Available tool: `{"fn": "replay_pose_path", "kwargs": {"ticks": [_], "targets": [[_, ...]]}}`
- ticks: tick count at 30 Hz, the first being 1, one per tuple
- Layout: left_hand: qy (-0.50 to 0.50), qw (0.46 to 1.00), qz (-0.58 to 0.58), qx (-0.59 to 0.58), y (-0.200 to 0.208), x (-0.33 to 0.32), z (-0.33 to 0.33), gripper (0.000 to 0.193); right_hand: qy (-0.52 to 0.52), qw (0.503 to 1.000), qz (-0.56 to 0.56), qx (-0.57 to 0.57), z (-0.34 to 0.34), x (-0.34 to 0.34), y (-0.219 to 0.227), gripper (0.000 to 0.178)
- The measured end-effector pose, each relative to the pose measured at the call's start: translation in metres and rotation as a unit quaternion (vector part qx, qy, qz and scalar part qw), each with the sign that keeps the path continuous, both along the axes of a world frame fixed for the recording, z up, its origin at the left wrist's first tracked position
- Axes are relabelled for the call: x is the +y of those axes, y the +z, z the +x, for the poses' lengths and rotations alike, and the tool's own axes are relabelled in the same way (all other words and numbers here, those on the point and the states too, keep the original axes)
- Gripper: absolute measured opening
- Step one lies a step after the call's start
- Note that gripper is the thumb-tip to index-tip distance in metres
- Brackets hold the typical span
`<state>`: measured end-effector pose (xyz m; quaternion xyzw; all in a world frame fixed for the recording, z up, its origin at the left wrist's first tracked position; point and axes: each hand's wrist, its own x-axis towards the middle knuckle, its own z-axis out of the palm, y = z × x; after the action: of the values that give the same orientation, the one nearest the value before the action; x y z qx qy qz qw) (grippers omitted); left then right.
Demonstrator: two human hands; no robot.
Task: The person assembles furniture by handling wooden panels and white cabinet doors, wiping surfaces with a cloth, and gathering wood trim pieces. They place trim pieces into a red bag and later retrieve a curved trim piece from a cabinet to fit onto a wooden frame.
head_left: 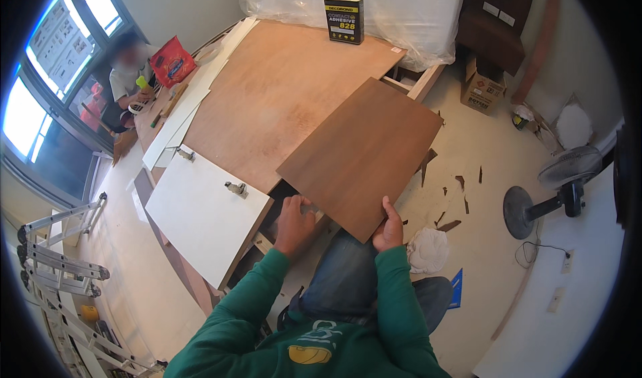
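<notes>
A brown wood-grain panel lies at a slant over the right side of a large plywood sheet, its near corner reaching toward me. My right hand grips that near right edge, thumb on the upper face and fingers below. My left hand is beside the panel's near left edge, fingers curled in toward the thumb; whatever they may pinch is too small to make out. Left of it lies a white cabinet door with two metal hinges, one of them a hinge near its right edge.
A black adhesive can stands on the plywood's far edge, before a plastic-wrapped mattress. A person sits at far left near a red bag. Dark scraps, a cloth, a fan and a ladder surround the work.
</notes>
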<state>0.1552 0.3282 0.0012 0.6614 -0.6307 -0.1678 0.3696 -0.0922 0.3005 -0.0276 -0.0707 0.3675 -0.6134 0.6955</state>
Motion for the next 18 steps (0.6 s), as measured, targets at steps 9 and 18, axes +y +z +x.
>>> {"fn": "replay_pose_path", "kwargs": {"ticks": [9,18], "targets": [[-0.1,0.988,0.069,-0.098,-0.055,-0.006,0.006,0.041,0.068,0.996,-0.051,-0.018,-0.021,-0.045,-0.016,0.058],[-0.04,0.962,0.257,-0.088,-0.001,0.004,-0.009,0.06,0.086,0.992,-0.089,0.004,-0.024,-0.057,0.019,0.05]]}}
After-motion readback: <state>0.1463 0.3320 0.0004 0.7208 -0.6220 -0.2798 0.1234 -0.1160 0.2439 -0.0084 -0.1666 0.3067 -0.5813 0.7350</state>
